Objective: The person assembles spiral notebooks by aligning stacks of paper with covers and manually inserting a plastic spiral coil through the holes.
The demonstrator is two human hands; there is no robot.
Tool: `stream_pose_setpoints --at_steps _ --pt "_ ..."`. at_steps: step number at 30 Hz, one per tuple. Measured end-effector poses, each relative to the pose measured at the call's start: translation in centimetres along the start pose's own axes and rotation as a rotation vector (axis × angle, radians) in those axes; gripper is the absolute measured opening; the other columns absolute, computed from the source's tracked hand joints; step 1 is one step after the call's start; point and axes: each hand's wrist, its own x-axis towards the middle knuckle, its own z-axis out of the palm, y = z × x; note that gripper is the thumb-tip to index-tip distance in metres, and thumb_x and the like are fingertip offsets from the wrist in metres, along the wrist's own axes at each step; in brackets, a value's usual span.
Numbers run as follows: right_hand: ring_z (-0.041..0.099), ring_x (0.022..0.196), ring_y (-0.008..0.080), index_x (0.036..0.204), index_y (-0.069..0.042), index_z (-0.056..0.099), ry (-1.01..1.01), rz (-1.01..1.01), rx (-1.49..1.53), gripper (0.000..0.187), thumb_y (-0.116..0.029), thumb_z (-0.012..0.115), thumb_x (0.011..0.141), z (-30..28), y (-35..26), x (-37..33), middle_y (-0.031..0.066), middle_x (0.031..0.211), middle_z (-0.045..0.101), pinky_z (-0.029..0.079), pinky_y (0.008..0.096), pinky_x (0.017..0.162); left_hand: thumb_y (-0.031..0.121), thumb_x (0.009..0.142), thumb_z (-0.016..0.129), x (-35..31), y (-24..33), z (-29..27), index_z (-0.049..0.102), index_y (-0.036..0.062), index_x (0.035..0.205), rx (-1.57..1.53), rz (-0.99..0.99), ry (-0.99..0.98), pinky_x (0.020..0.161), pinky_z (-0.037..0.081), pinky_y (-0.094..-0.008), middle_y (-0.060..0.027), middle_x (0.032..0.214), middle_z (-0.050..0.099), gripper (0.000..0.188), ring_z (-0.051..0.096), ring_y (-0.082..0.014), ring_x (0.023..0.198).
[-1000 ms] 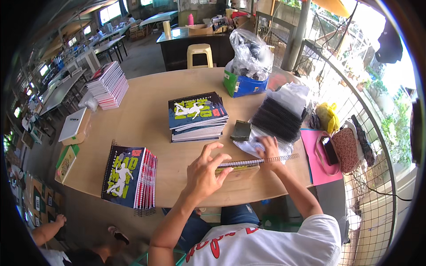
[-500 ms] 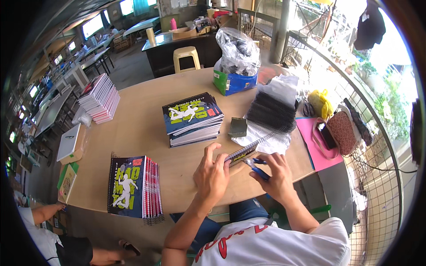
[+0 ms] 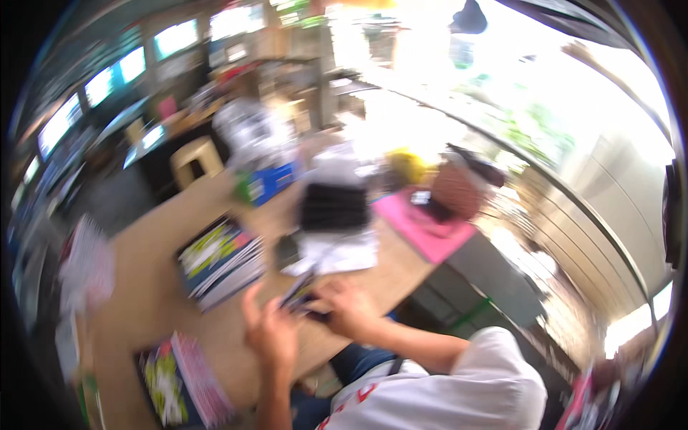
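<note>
The picture is smeared by motion. At the table's near side my left hand [image 3: 274, 333] is closed on a spiral-bound notebook [image 3: 299, 288], held on edge. My right hand [image 3: 350, 308] is closed around dark blue-handled pliers [image 3: 318, 314], close to the notebook's near end; the jaws are too blurred to make out. Beyond my left hand lies a stack of dark notebooks [image 3: 226, 269] with green and white covers. A second notebook group [image 3: 175, 383] stands at the lower left. Black binding coils [image 3: 333, 206] are piled on white wrapping [image 3: 344, 254], beside a small dark green piece [image 3: 288, 251].
A blue and green box [image 3: 274, 183] with a clear plastic bag stands at the table's far edge. Rightward are a pink folder [image 3: 401, 222], a brown patterned bag [image 3: 459, 188] and a yellow bundle [image 3: 406, 166]. Another book stack [image 3: 87, 265] is at the far left. Behind is a stool [image 3: 197, 159].
The whole view has swung to the right and blurred, so the table's things appear farther left. Both hands stay together at the notebook, the pliers still in my right hand.
</note>
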Motion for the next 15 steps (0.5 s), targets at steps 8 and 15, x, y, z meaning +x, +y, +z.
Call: stream_pose_setpoints --at_steps 8,15 --pt "0.067 0.085 0.0361 0.112 -0.009 0.064 -0.23 0.049 0.186 0.041 -0.038 0.075 0.085 -1.3 0.5 0.5 0.0142 0.09 0.065 0.052 0.0478 0.068 0.002 0.075 0.075 -0.3 0.0 -0.1 0.07 0.0052 0.094 0.145 0.055 -0.01 0.069 0.051 -0.0433 -0.0063 0.136 0.054 0.02 0.065 -0.0326 0.089" --pt "0.065 0.087 0.0342 0.106 -0.009 0.061 0.196 0.086 0.286 0.032 -0.029 0.076 0.085 -1.6 4.6 -0.6 0.0127 0.096 0.062 0.052 0.0431 0.073 0.013 0.076 0.08 0.2 -0.2 -0.2 0.068 0.0109 0.097 0.156 0.203 0.036 0.066 0.048 -0.0435 -0.0048 0.134 0.054 0.025 0.061 -0.0306 0.08"
